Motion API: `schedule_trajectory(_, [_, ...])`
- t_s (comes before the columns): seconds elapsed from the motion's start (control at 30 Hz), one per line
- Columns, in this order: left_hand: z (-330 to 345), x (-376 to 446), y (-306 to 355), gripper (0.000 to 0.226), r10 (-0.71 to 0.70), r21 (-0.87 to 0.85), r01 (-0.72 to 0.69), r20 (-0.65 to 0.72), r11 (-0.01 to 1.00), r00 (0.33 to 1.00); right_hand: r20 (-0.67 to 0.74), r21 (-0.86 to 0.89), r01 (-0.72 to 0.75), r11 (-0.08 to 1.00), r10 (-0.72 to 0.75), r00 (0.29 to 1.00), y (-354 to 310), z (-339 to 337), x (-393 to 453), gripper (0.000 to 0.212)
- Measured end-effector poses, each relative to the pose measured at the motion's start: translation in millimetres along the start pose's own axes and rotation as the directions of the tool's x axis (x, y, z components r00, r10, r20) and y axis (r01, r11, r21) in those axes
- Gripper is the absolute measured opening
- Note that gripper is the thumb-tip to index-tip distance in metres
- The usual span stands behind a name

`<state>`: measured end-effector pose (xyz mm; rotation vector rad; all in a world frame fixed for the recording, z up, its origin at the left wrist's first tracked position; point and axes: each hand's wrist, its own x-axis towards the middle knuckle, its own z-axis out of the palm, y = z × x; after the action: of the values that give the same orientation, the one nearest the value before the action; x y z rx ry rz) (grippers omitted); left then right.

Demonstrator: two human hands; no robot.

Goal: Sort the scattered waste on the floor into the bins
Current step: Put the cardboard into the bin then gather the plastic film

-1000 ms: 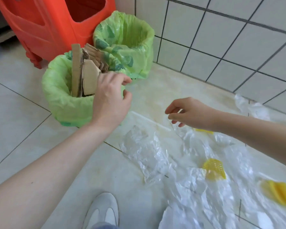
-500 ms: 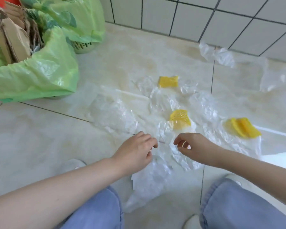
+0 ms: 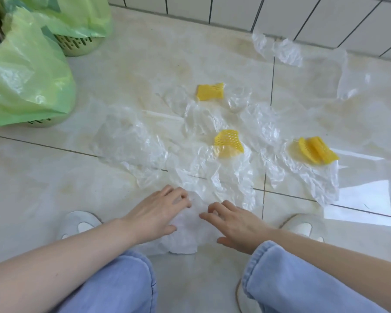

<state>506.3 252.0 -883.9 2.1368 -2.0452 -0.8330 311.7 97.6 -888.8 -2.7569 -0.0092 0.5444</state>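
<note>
I crouched with my left hand and my right hand both lowered onto a crumpled sheet of clear plastic film lying on the floor tiles between my shoes, fingers spread and curled, touching it but closed on nothing. Beyond my fingertips lay more film, overlapping in a loose heap, with three yellow foam nets: one just past my right fingers, one farther out, one off to the right of them. The green-lined bins stood well apart, beyond my left fingers. I judged the film near weightless, limp and slippery, likely to slide on the glossy tile, so best pinched at a raised crease and bunched between both hands.
</note>
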Motion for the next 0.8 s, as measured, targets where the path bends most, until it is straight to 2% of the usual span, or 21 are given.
schedule_trajectory(0.1, [-2, -5, 0, 0.048, -0.194, -0.140, 0.179, -0.094, 0.974, 0.977, -0.076, 0.002, -0.050, 0.999, 0.050, 0.996, 9, -2, 0, 0.086])
schedule_trajectory(0.2, [-3, -5, -2, 0.040, -0.450, -0.306, 0.398, -0.120, 0.865, 0.885, -0.065, 0.027, -0.103, 0.994, 0.105, 0.992, 18, -3, 1, 0.074])
schedule_trajectory(0.3, [-1, -3, -7, 0.039, -0.614, -0.498, 0.517, -0.041, 0.696, 0.788, 0.006, 0.251, -0.299, 0.921, 0.308, 0.951, 17, -8, 6, 0.057])
schedule_trajectory(0.4, [1, 0, -10, 0.039, -0.667, -0.604, 0.550, 0.040, 0.577, 0.744, 0.093, 0.470, -0.435, 0.768, 0.447, 0.890, 10, -16, 16, 0.042])
schedule_trajectory(0.5, [4, 4, -9, 0.036, -0.671, -0.658, 0.553, 0.095, 0.512, 0.735, 0.174, 0.567, -0.494, 0.659, 0.490, 0.854, 4, -18, 25, 0.036])
schedule_trajectory(0.6, [5, 6, -6, 0.028, -0.671, -0.678, 0.540, 0.092, 0.499, 0.736, 0.153, 0.618, -0.498, 0.608, 0.528, 0.835, 6, -22, 28, 0.013])
schedule_trajectory(0.7, [3, 6, -7, 0.024, -0.679, -0.674, 0.528, 0.052, 0.517, 0.732, 0.143, 0.643, -0.514, 0.568, 0.570, 0.809, 13, -30, 26, 0.021])
schedule_trajectory(0.8, [-3, 4, -10, 0.025, -0.666, -0.634, 0.522, 0.014, 0.570, 0.746, 0.072, 0.661, -0.510, 0.551, 0.630, 0.773, 22, -44, 25, 0.029])
